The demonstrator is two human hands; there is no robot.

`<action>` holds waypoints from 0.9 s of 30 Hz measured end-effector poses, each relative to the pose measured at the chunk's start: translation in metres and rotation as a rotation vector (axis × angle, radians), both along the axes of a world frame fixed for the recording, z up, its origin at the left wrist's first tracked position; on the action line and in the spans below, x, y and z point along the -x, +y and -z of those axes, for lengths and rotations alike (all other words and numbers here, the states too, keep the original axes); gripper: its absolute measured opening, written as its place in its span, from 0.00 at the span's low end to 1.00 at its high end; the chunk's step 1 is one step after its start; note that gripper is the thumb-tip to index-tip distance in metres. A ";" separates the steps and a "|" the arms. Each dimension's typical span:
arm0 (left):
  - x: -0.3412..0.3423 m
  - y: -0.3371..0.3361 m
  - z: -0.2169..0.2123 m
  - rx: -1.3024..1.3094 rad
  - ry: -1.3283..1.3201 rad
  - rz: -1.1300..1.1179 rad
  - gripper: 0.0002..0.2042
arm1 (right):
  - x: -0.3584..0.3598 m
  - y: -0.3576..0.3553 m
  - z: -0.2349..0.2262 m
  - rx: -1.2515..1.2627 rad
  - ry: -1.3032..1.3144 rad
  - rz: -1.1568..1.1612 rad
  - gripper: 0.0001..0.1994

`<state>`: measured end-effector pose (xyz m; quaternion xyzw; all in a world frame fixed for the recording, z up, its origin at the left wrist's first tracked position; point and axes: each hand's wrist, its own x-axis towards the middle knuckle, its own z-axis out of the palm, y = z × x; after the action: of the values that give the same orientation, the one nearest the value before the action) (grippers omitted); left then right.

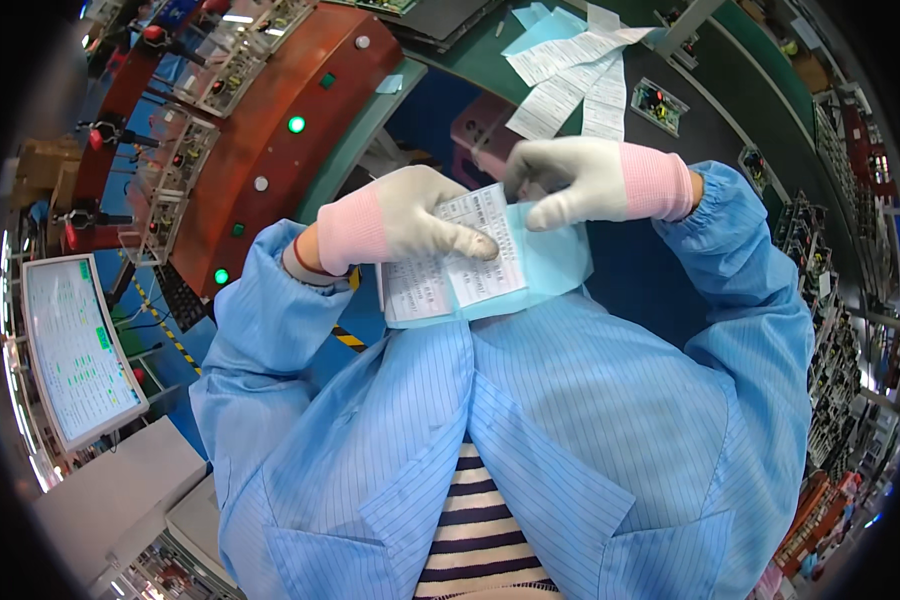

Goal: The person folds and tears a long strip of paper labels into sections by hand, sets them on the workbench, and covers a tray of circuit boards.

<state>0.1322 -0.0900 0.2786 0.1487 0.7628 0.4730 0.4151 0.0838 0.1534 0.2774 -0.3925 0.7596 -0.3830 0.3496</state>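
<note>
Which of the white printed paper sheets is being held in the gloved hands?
The white printed label sheet on light blue backing, gripped by the left hand and right hand; the other white printed strips lie untouched on the green bench.

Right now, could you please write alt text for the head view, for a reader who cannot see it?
Two white-gloved hands, left hand and right hand, hold a white printed label on a light blue backing sheet at chest height. More label strips lie on the green workbench ahead.

A dark green workbench [740, 70] curves across the upper right of the frame; white printed slips [570, 75] and small circuit boards [658, 103] lie on it
</note>
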 end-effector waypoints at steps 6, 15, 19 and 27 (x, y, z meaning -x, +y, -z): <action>0.000 0.011 0.007 0.089 0.119 0.211 0.27 | -0.022 0.008 -0.003 -0.161 0.032 -0.037 0.17; -0.011 0.019 0.005 0.042 0.179 0.221 0.27 | -0.042 0.011 0.004 -0.033 0.305 0.036 0.11; -0.015 0.020 0.010 -0.064 0.236 0.153 0.27 | -0.050 0.010 0.000 -0.010 0.341 0.078 0.09; -0.001 0.030 0.001 -0.275 0.130 0.266 0.23 | -0.074 0.018 -0.016 0.137 0.525 0.242 0.01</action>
<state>0.1334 -0.0604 0.2773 0.3334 0.6899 0.5031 0.3997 0.1581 0.1719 0.2939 -0.4074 0.8378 -0.3575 0.0657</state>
